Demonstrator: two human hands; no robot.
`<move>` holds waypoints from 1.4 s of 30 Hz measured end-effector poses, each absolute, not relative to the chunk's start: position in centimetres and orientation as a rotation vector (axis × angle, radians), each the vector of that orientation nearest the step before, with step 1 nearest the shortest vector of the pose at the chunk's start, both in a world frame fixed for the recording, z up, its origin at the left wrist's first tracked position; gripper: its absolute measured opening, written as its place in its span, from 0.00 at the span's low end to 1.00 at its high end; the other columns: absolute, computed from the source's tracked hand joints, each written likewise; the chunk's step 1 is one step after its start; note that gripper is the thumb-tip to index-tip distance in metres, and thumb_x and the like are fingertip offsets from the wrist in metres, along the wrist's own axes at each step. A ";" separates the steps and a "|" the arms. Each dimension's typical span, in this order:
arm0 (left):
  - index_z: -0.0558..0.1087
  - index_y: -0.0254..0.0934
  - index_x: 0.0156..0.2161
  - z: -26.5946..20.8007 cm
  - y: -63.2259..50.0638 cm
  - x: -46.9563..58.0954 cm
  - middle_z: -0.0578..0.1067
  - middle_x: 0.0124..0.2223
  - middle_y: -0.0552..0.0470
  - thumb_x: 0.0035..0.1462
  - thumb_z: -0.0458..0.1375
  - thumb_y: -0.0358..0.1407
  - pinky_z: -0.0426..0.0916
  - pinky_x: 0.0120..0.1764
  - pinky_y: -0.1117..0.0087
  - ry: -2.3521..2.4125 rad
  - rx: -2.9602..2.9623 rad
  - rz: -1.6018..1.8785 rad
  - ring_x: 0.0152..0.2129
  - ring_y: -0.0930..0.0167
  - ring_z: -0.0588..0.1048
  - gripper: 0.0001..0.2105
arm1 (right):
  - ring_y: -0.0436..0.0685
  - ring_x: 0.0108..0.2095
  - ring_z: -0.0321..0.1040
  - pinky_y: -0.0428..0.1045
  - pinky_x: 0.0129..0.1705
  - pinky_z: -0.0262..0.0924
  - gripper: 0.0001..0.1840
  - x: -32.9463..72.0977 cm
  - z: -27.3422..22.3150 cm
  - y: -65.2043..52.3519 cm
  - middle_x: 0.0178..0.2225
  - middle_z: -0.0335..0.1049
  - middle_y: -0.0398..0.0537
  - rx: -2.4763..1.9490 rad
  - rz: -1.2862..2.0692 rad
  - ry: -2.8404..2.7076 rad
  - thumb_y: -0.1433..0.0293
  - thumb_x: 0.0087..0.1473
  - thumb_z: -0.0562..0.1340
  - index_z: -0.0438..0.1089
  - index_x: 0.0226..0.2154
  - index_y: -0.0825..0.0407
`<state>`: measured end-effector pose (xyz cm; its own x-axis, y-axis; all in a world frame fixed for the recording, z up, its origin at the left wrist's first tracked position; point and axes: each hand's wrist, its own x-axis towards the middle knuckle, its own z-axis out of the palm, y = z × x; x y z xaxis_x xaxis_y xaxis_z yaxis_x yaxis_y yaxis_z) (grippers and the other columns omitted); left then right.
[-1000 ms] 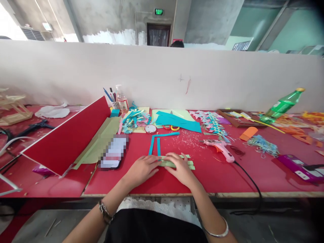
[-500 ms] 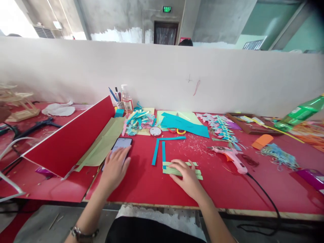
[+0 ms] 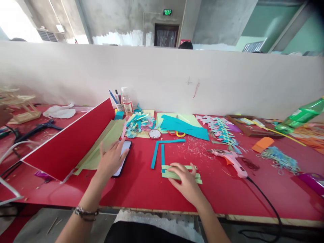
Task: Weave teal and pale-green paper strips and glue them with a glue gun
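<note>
Green strips (image 3: 170,174) lay across a blue strip (image 3: 162,155) on the surface (image 3: 144,192) under our right hand (image 3: 186,182), its fingers curved and parted, and with our left hand (image 3: 111,158) spread wide by the phone (image 3: 128,145), we feared one sideways drag might skew them.

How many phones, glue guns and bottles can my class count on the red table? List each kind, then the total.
Phone: 1
Glue gun: 1
Bottles: 2 (green bottle, clear bottle)
Total: 4
</note>
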<state>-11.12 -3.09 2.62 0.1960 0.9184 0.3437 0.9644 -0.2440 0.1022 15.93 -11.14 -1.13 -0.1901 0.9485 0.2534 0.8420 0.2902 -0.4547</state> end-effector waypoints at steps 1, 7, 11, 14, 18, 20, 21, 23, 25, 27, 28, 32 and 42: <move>0.58 0.36 0.54 2.8 -3.8 -10.2 0.69 0.50 0.42 0.60 0.38 0.40 0.28 0.53 0.46 -1.836 -2.344 -0.563 0.50 0.63 0.64 0.20 | 0.56 0.44 0.64 0.68 0.55 0.26 0.09 15.9 -1.1 -11.1 0.44 0.65 0.44 -1.598 0.294 -2.080 0.66 0.51 0.54 0.65 0.37 0.42; 0.56 0.44 0.55 2.6 -9.5 -4.2 0.64 0.54 0.50 0.60 0.42 0.40 0.42 0.56 0.52 -1.412 -2.960 -0.560 0.52 0.67 0.60 0.18 | 0.57 0.45 0.64 0.70 0.53 0.25 0.11 15.9 -1.1 -11.1 0.45 0.65 0.44 -1.607 0.268 -2.095 0.67 0.51 0.54 0.65 0.39 0.41; 0.55 0.42 0.55 1.8 -10.6 -3.2 0.64 0.54 0.49 0.58 0.46 0.37 0.50 0.55 0.56 -1.324 -3.072 -0.476 0.51 0.68 0.62 0.19 | 0.57 0.44 0.64 0.71 0.53 0.24 0.12 15.8 -1.1 -11.1 0.45 0.65 0.43 -1.603 0.283 -2.085 0.67 0.51 0.54 0.64 0.39 0.40; 0.58 0.41 0.53 1.4 -10.1 -3.8 0.67 0.52 0.50 0.57 0.48 0.34 0.56 0.53 0.59 -1.382 -2.997 -0.535 0.48 0.68 0.65 0.18 | 0.58 0.44 0.65 0.71 0.53 0.23 0.11 15.8 -1.0 -11.1 0.45 0.65 0.43 -1.610 0.285 -2.073 0.67 0.51 0.55 0.64 0.39 0.40; 0.60 0.40 0.52 0.8 -9.3 -5.0 0.68 0.51 0.49 0.57 0.47 0.31 0.65 0.47 0.66 -1.390 -2.985 -0.601 0.47 0.68 0.67 0.17 | 0.57 0.43 0.65 0.71 0.53 0.26 0.09 15.7 -0.8 -11.1 0.44 0.66 0.41 -1.644 0.228 -2.083 0.66 0.51 0.54 0.65 0.36 0.40; 0.61 0.41 0.52 0.4 -9.1 -5.5 0.68 0.51 0.51 0.57 0.45 0.27 0.65 0.47 0.68 -1.324 -3.028 -0.576 0.46 0.70 0.67 0.18 | 0.57 0.43 0.65 0.71 0.53 0.24 0.09 15.7 -0.7 -11.2 0.44 0.65 0.42 -1.633 0.254 -2.086 0.66 0.51 0.54 0.65 0.36 0.42; 0.61 0.42 0.53 0.2 -9.0 -5.7 0.68 0.51 0.51 0.57 0.44 0.26 0.64 0.47 0.69 -1.287 -3.046 -0.555 0.46 0.71 0.67 0.19 | 0.57 0.43 0.65 0.70 0.54 0.22 0.09 15.7 -0.7 -11.1 0.44 0.65 0.43 -1.626 0.269 -2.084 0.67 0.51 0.54 0.65 0.36 0.42; 0.60 0.43 0.54 0.1 -8.9 -5.9 0.67 0.52 0.52 0.56 0.42 0.23 0.64 0.48 0.69 -1.230 -3.065 -0.493 0.47 0.71 0.67 0.21 | 0.56 0.43 0.65 0.69 0.54 0.21 0.09 15.7 -0.8 -11.1 0.44 0.65 0.44 -1.615 0.285 -2.083 0.68 0.51 0.54 0.65 0.36 0.43; 0.58 0.43 0.55 0.2 -8.9 -5.8 0.66 0.53 0.53 0.57 0.43 0.24 0.63 0.48 0.68 -1.185 -3.067 -0.406 0.47 0.71 0.67 0.22 | 0.57 0.44 0.64 0.69 0.54 0.21 0.10 15.8 -0.9 -11.1 0.45 0.65 0.44 -1.614 0.297 -2.094 0.68 0.51 0.54 0.65 0.37 0.42; 0.57 0.43 0.55 0.3 -8.8 -5.4 0.65 0.54 0.53 0.57 0.44 0.25 0.63 0.48 0.67 -1.108 -3.075 -0.312 0.48 0.70 0.66 0.21 | 0.57 0.45 0.64 0.71 0.53 0.21 0.10 15.8 -1.0 -11.1 0.45 0.64 0.43 -1.621 0.317 -2.102 0.68 0.50 0.54 0.64 0.37 0.41; 0.57 0.42 0.55 0.4 -8.7 -5.2 0.64 0.55 0.53 0.58 0.45 0.26 0.62 0.49 0.66 -1.065 -3.078 -0.278 0.49 0.70 0.65 0.20 | 0.57 0.45 0.64 0.71 0.53 0.22 0.10 15.8 -1.0 -11.0 0.45 0.64 0.43 -1.625 0.322 -2.104 0.68 0.50 0.54 0.64 0.37 0.41; 0.55 0.42 0.56 0.1 -8.5 -4.5 0.61 0.57 0.53 0.58 0.47 0.33 0.59 0.51 0.66 -0.998 -3.079 -0.256 0.51 0.69 0.62 0.20 | 0.57 0.45 0.64 0.70 0.54 0.25 0.10 15.8 -0.7 -10.9 0.45 0.65 0.44 -1.626 0.318 -2.117 0.67 0.51 0.54 0.65 0.37 0.42; 0.52 0.44 0.58 -0.1 -8.8 -4.8 0.59 0.58 0.55 0.57 0.49 0.41 0.55 0.53 0.63 -1.007 -3.159 -0.200 0.54 0.68 0.58 0.24 | 0.60 0.51 0.57 0.69 0.53 0.31 0.16 16.0 -0.5 -12.5 0.51 0.59 0.49 -1.704 0.075 -2.170 0.63 0.52 0.54 0.62 0.45 0.40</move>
<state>-4.77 -8.82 -0.06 0.8106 0.5825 0.0592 0.5609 -0.8016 0.2068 16.04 -12.50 -0.48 -0.1930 0.9461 0.2599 0.9258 0.2634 -0.2712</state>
